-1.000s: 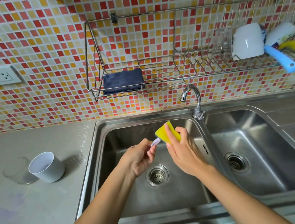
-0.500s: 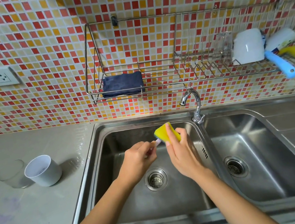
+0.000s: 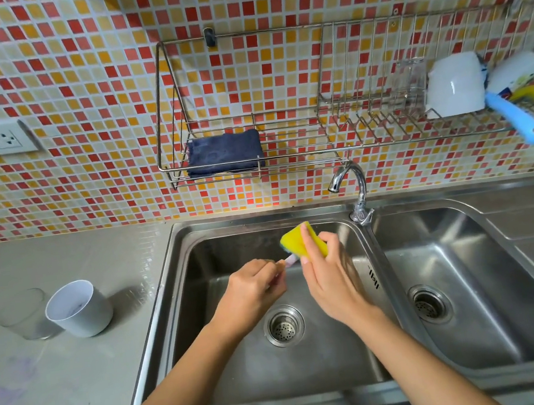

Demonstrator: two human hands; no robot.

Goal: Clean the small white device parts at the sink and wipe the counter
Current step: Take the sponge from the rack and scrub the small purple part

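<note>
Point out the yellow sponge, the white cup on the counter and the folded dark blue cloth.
yellow sponge (image 3: 292,240): head view, on its yellow top face.
white cup (image 3: 86,317): head view, on its outer wall.
dark blue cloth (image 3: 224,153): head view, on its middle.

Both forearms are bare from the bottom edge of the view up to the wrists, with no sleeve, watch, bracelet or glove showing. The left hand (image 3: 253,291) and the right hand (image 3: 331,282) wear no rings. Fingernails on the right hand's fingers (image 3: 304,231) look short and unpainted. Those of the left hand are too small to make out.
</note>
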